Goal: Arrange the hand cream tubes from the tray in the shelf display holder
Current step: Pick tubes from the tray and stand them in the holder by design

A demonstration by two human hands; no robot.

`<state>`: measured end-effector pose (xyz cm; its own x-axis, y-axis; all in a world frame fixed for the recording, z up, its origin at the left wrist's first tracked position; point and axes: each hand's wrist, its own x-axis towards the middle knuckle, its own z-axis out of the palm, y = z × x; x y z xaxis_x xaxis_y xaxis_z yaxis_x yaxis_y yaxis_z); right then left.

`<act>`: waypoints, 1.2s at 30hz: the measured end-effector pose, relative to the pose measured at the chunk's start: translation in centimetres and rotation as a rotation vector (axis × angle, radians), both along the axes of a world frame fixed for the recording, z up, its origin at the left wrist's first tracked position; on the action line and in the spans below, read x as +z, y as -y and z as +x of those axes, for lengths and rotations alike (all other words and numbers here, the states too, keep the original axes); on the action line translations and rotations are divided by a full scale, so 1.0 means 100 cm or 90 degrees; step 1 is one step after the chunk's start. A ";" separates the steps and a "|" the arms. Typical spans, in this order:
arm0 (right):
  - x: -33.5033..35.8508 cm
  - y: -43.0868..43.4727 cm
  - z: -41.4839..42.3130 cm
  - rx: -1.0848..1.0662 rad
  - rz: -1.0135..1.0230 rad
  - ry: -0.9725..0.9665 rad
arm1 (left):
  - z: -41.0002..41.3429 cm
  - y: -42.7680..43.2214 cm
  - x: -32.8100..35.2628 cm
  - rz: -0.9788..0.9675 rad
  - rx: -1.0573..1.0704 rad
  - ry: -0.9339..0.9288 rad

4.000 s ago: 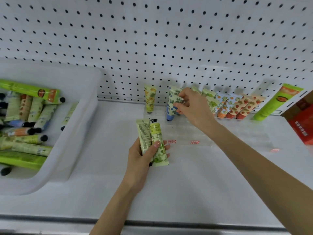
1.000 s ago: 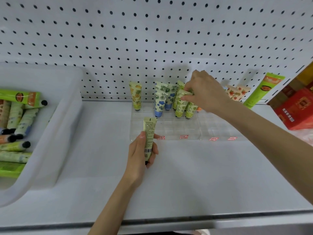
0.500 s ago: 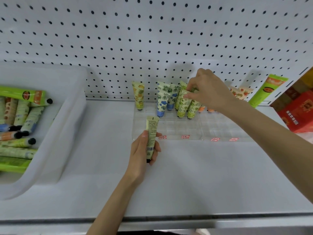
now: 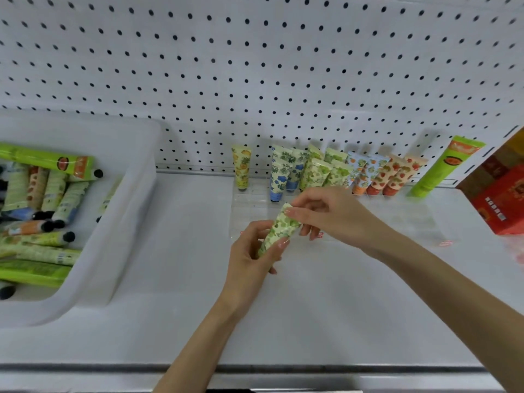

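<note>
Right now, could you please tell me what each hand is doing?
Left hand: grips the green-patterned tube.
Right hand: pinches the same tube's top end.

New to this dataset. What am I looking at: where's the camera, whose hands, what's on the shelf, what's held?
There is no robot here. A person works bare-handed, and the single picture comes from a wide-angle camera on their head, looking forward and down. The left hand and right hand both hold one green-leaf tube: the left grips its lower part, the right pinches its upper end. Below them is a white shelf backed by a pegboard. On the left sits a white tray with loose tubes lying in it. At the back, a clear display holder has a row of standing tubes. Further right, a tall green tube stands tilted beside a red box.
</note>
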<state>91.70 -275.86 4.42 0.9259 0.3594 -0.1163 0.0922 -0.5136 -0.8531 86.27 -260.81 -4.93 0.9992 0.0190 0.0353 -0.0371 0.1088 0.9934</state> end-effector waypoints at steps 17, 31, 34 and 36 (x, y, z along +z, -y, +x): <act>0.040 0.030 0.012 -0.094 -0.113 0.073 | 0.008 -0.042 -0.009 0.268 0.213 0.126; 0.028 0.075 0.037 -0.212 -0.184 0.169 | 0.030 -0.043 -0.037 0.676 0.097 0.034; 0.020 0.073 0.041 -0.198 -0.210 0.172 | 0.030 -0.043 -0.037 0.692 0.093 0.036; 0.013 0.071 0.042 -0.177 -0.223 0.178 | 0.030 -0.043 -0.037 0.699 0.095 0.037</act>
